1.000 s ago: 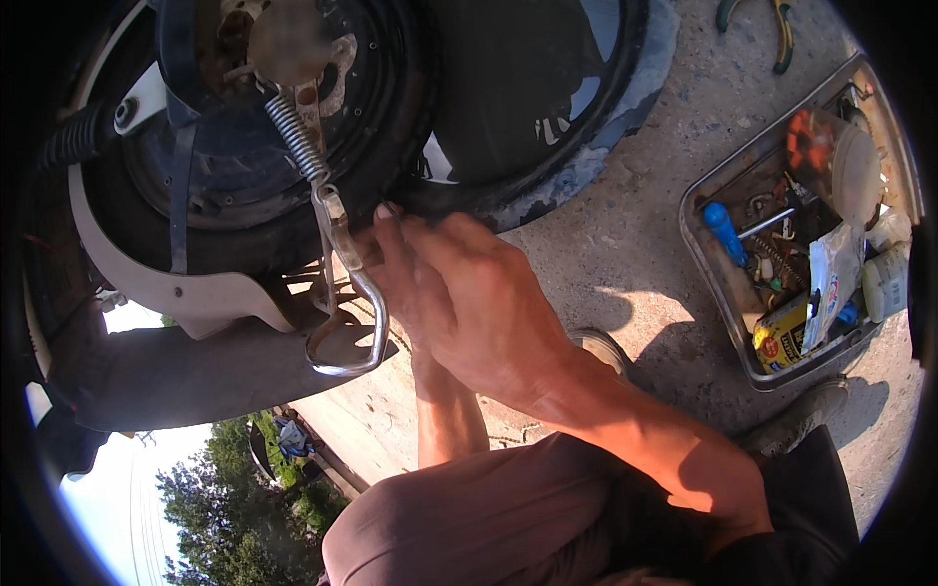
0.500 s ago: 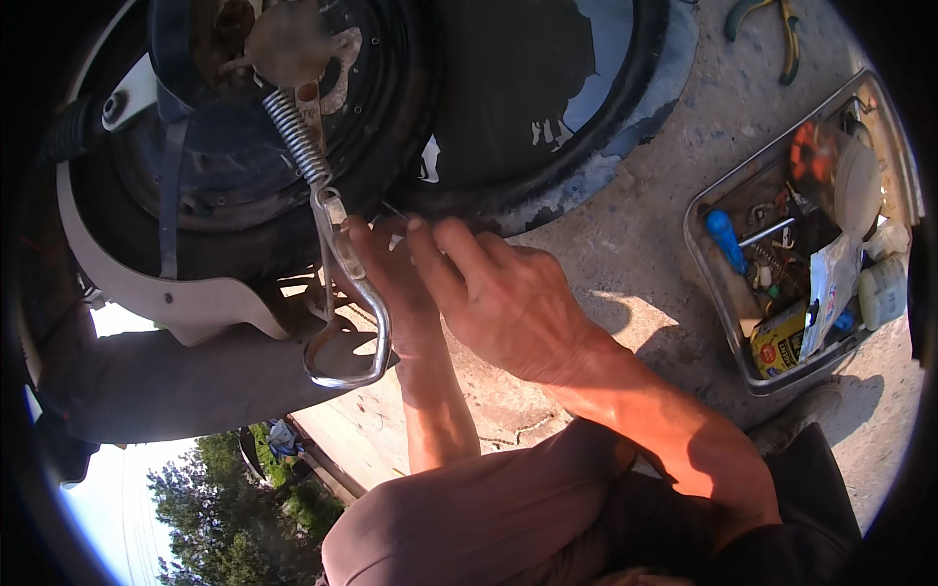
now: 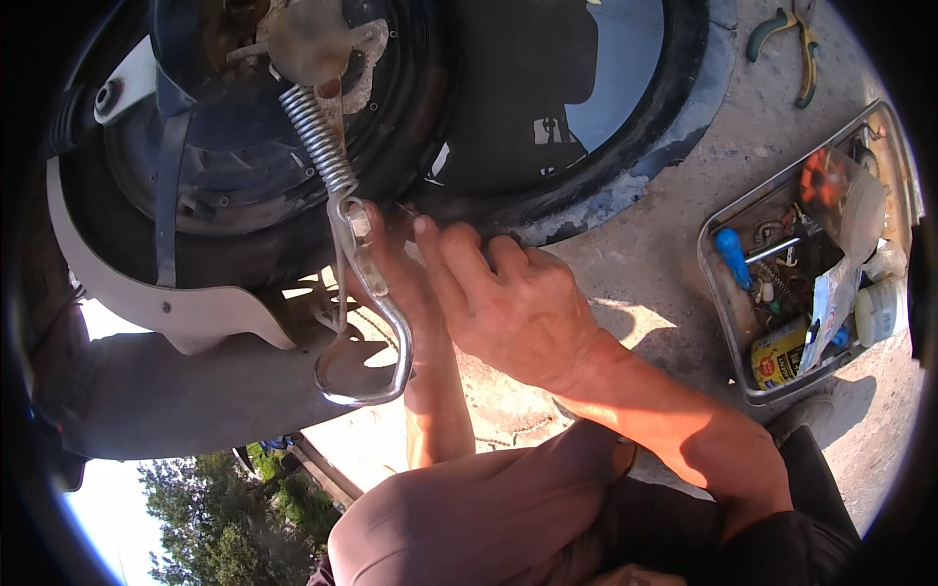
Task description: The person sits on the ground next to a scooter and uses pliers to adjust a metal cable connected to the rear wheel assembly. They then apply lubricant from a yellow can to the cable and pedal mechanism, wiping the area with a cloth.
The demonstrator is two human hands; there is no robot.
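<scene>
Our right hand (image 3: 523, 305) has slid a bit off our left hand (image 3: 405, 278), so we see more of the left one now. Our right fingers are bent, but we can't tell if either hand grips anything. The black tire (image 3: 425, 112) is just above both hands, behind the shiny stand (image 3: 404, 344). We guess the finger work there isn't done.

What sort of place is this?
Likely an outdoor vehicle repair spot: a mounted wheel close by, a metal tray of tools and parts on sunlit ground, and trees beyond.
</scene>
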